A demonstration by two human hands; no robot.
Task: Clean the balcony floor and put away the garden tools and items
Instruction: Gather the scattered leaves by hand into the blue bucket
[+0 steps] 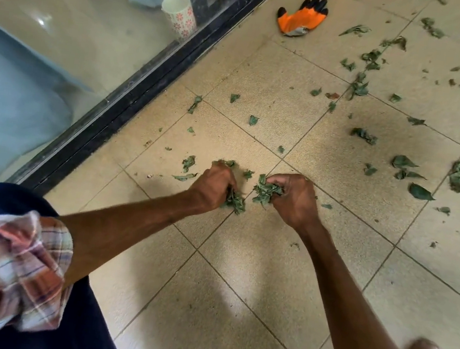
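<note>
On the tiled floor (pixel 253 278), left hand (pixel 213 185) clenches a leaf clump (pixel 235 201). Right hand (pixel 295 201) grasps another leaf bunch (pixel 265 191). Orange glove (pixel 301 18) lies well apart.

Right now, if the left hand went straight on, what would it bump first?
Probably the small loose leaf just beyond the left hand, then the right hand gripping its bunch of leaves, though depth is hard to judge.

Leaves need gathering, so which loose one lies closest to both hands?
The small leaf on the floor between the left hand and right hand; all the rest lie outside that gap.
</note>
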